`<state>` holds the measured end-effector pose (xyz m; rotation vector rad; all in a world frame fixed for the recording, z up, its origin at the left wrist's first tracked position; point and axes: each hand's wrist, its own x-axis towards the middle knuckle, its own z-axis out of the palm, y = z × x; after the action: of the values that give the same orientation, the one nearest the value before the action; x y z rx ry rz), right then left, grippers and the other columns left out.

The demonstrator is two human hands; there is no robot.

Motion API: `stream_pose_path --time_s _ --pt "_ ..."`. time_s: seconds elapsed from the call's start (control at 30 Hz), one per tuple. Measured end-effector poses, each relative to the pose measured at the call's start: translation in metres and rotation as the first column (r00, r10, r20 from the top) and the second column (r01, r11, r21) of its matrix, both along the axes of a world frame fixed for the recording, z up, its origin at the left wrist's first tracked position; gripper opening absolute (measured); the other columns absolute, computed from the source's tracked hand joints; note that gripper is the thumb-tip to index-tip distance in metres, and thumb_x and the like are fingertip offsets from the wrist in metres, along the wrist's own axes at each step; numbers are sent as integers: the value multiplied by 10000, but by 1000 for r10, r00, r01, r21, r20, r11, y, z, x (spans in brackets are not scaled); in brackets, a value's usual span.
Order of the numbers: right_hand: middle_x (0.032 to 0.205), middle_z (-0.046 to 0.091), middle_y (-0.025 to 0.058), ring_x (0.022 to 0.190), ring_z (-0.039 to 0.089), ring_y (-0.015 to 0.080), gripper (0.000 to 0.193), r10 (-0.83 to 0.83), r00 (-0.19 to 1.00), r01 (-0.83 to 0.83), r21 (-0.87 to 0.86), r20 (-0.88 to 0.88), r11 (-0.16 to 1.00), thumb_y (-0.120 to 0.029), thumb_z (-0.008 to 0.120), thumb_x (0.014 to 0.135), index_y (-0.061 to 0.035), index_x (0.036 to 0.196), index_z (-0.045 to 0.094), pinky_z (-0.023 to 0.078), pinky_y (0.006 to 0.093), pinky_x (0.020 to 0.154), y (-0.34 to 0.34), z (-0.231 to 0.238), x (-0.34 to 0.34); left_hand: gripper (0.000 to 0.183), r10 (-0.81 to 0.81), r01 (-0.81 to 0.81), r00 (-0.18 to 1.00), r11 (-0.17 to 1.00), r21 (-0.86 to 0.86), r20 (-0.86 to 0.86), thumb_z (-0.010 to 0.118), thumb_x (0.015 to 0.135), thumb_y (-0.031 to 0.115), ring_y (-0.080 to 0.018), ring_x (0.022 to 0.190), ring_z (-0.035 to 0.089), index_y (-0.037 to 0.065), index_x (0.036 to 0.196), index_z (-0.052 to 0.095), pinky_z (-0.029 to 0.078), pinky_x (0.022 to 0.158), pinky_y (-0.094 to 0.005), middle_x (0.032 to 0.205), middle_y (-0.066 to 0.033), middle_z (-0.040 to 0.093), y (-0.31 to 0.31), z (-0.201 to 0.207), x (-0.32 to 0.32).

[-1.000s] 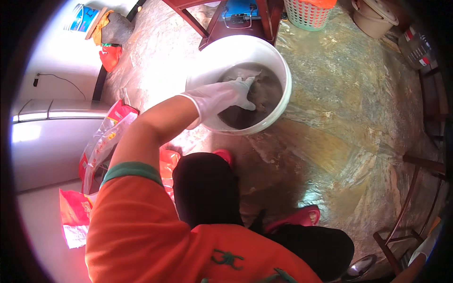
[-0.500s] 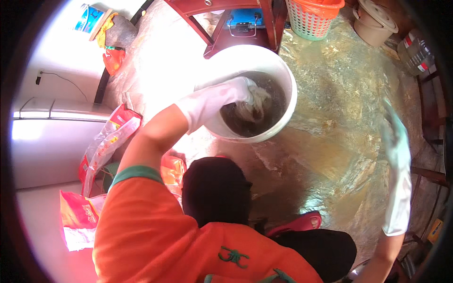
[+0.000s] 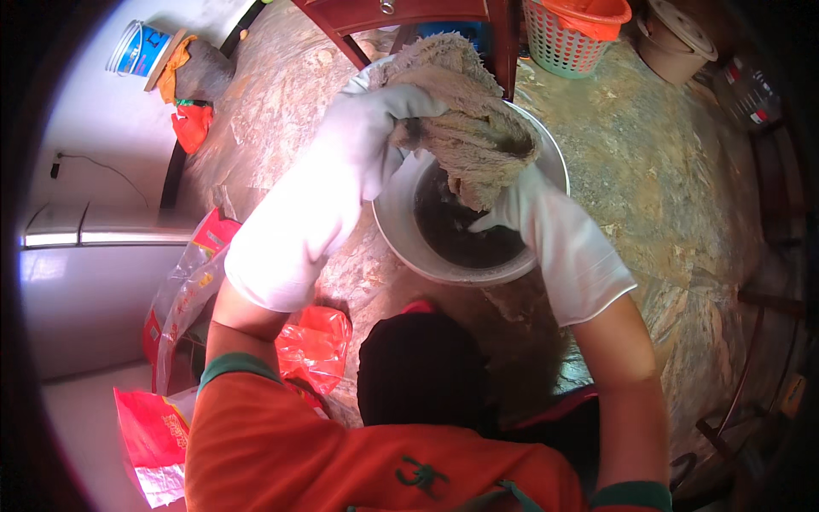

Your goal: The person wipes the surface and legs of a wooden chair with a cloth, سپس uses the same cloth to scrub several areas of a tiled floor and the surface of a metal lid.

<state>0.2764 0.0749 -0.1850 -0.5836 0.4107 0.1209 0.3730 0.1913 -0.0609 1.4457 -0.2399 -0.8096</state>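
Observation:
A wet, shaggy grey-brown cloth (image 3: pixel 465 111) hangs bunched above a white bucket (image 3: pixel 409 247) of dark water (image 3: pixel 461 230). My left hand (image 3: pixel 375 128), in a long white glove, grips the cloth at its left side. In a matching glove, my right hand (image 3: pixel 520 200) clasps the lower right part of the cloth, over the bucket's opening. Some of my fingers on both hands are hidden behind the folds.
Behind the bucket stands a dark red wooden table (image 3: pixel 409 17). A pale perforated basket (image 3: pixel 563 47) with an orange rim and a beige lidded bucket (image 3: pixel 674 43) are at the far right. Plastic bags (image 3: pixel 316 346) lie at the left beside a white cabinet-like block (image 3: pixel 94 299).
The cloth has come up out of the water in my left hand. My right hand has moved in from the far right and taken hold of it.

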Motion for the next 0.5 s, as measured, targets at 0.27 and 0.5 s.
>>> stream_pose_path --time_s 0.27,0.5 --pt "1153 552 155 1015 537 408 613 -138 990 144 241 -44 960 -584 268 898 -116 1243 461 399 653 830 10 11 2 501 -422 462 -90 785 413 902 509 680 -131 -212 964 607 93 1116 612 486 812 -327 1031 -73 654 7 -73 22" --pt "1121 562 146 1030 535 318 400 -222 973 228 -138 57 964 -339 339 929 -84 1199 485 443 419 883 3 -26 -5 512 -623 547 198 711 442 757 641 647 55 -382 1323 254 42 1152 557 274 1068 -424 1426 -234 251 -7 -99 -15"
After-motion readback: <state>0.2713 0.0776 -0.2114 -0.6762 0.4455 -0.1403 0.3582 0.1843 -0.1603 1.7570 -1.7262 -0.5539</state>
